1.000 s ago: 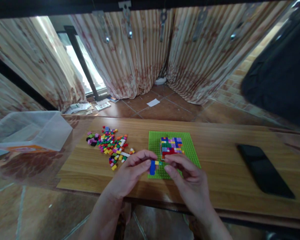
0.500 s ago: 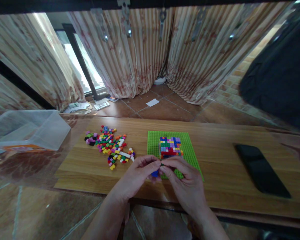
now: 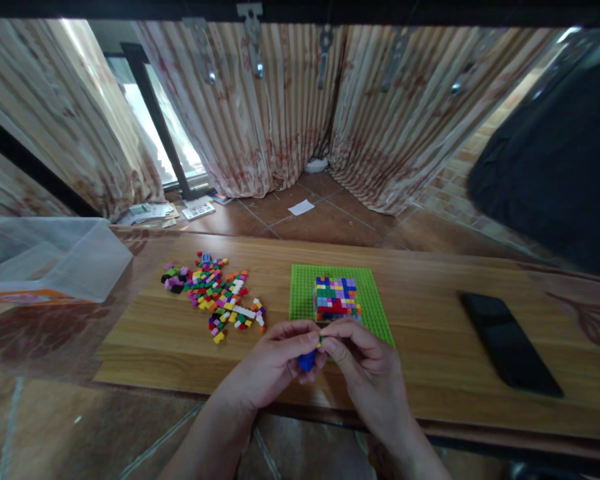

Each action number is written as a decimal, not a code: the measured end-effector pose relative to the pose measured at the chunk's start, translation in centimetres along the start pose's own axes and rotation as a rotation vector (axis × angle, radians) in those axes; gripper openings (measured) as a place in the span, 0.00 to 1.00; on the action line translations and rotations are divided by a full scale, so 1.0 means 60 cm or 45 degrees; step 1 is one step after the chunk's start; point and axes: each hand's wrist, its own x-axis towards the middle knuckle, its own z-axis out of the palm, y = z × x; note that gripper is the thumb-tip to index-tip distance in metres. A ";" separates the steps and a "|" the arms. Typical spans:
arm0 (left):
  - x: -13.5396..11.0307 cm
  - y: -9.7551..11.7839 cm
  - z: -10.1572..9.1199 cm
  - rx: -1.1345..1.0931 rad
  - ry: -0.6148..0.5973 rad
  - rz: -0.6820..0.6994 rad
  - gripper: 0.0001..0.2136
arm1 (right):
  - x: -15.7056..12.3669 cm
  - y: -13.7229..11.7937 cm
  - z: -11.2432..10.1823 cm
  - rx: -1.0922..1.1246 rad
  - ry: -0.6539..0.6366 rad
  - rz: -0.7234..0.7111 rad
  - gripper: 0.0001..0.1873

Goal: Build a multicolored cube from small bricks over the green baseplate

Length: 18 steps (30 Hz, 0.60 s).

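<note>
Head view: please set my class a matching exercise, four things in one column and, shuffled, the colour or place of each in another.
1. Baseplate
2. Phone
3. Plastic bin
4. Blue piece

A. Black, right of the baseplate
B. In the left hand
C. Green, under the brick build
D. Translucent, far left

Pairs: 1-C, 2-A, 3-D, 4-B

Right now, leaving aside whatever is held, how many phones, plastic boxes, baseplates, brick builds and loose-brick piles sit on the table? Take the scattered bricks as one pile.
Black phone: 1
Clear plastic box: 1
Green baseplate: 1
Multicoloured brick build: 1
Loose-brick pile: 1
Total: 5
</note>
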 end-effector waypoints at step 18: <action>0.021 0.000 -0.003 0.059 0.485 0.122 0.12 | 0.011 0.045 -0.081 -0.588 0.473 0.033 0.10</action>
